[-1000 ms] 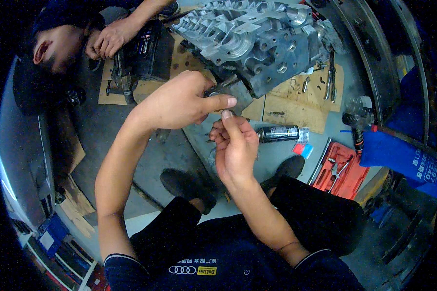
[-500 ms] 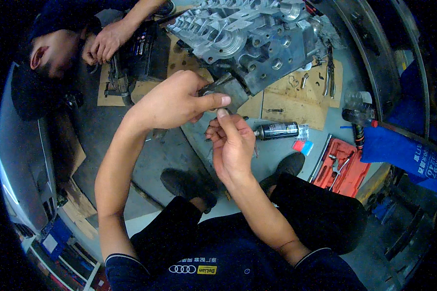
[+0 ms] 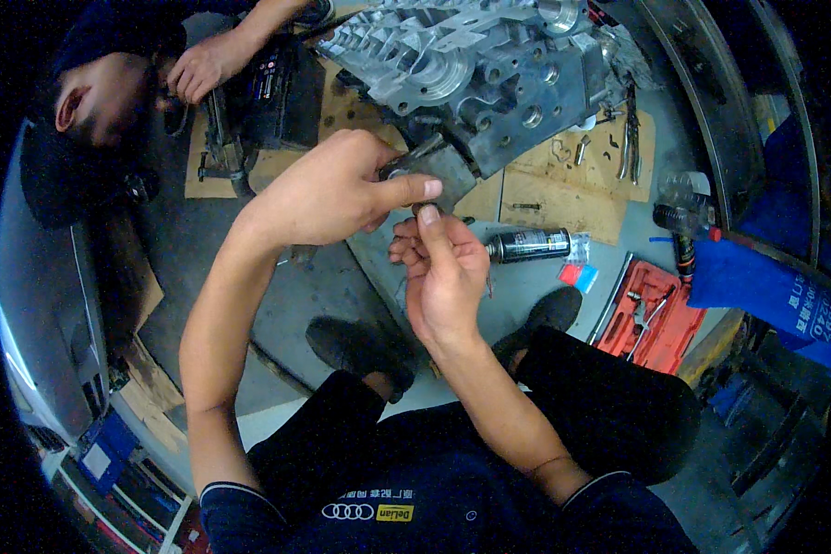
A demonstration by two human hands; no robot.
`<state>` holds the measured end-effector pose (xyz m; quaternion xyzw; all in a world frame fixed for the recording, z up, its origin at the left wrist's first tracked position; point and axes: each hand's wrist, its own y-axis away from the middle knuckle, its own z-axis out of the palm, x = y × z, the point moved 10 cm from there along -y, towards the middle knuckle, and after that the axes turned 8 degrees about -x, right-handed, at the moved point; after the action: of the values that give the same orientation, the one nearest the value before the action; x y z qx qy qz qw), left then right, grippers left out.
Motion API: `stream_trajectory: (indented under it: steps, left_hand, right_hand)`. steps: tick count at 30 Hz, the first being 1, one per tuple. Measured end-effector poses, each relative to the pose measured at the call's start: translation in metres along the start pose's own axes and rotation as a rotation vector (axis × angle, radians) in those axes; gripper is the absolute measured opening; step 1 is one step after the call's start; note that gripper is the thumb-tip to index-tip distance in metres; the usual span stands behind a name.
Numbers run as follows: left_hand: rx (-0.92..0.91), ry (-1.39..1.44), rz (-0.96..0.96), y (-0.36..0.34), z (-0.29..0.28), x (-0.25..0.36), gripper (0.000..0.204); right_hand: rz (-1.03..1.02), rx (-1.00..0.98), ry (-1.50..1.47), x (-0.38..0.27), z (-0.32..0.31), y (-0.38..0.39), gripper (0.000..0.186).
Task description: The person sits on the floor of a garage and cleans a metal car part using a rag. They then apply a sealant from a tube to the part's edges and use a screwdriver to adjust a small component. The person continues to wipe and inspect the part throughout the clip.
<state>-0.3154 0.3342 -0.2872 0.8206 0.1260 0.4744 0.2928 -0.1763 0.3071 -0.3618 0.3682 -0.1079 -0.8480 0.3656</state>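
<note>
An aluminium engine cylinder head [image 3: 517,125] lies tilted at the top centre, its machined face with round holes toward me. Just below its near corner, my left hand [image 3: 328,189] is closed round a dark metal tool [image 3: 425,148] with a rod-like end; most of it is hidden by the fingers. The tip of my left thumb points right. Right beneath that thumb, my right hand [image 3: 448,268] is turned palm up, with thumb and forefinger pinched together. Whatever small piece sits in the pinch is too hidden to name.
A spray can [image 3: 531,245] lies right of my right hand. Beyond it are an open red tool case [image 3: 651,309], pliers [image 3: 630,138] and small parts on cardboard [image 3: 572,198]. At upper left, a co-worker's hand [image 3: 208,69] is near a dark box [image 3: 282,106].
Both hands keep nearly the same place, the right one shifting very slightly. The cylinder head and things on the right sit marginally differently in the picture.
</note>
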Motion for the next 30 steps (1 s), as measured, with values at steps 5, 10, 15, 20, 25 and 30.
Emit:
stream_trajectory:
  steps: [5, 10, 15, 20, 25, 30]
  left_hand:
    - [-0.019, 0.017, -0.014, -0.001, 0.001, -0.001, 0.045]
    - [-0.014, -0.003, -0.036, -0.002, 0.001, -0.004, 0.042]
    - [-0.021, 0.017, -0.055, 0.003, -0.002, 0.002, 0.045]
    - [0.001, 0.042, -0.015, 0.004, -0.001, 0.004, 0.048]
    - [-0.013, 0.015, -0.038, 0.002, 0.001, -0.001, 0.05]
    - [0.025, 0.009, -0.006, 0.005, -0.003, 0.002, 0.051]
  right_hand:
    - [-0.014, -0.044, -0.063, 0.001, 0.003, -0.001, 0.016]
    - [0.09, 0.043, -0.135, 0.006, 0.0, 0.001, 0.015]
    - [0.096, 0.064, -0.199, 0.004, 0.003, 0.006, 0.015]
    - [0.072, 0.068, -0.177, 0.009, -0.001, 0.005, 0.014]
    - [0.057, 0.07, -0.151, 0.009, -0.001, 0.003, 0.014]
    - [0.043, 0.062, -0.118, 0.011, -0.006, 0.0, 0.016]
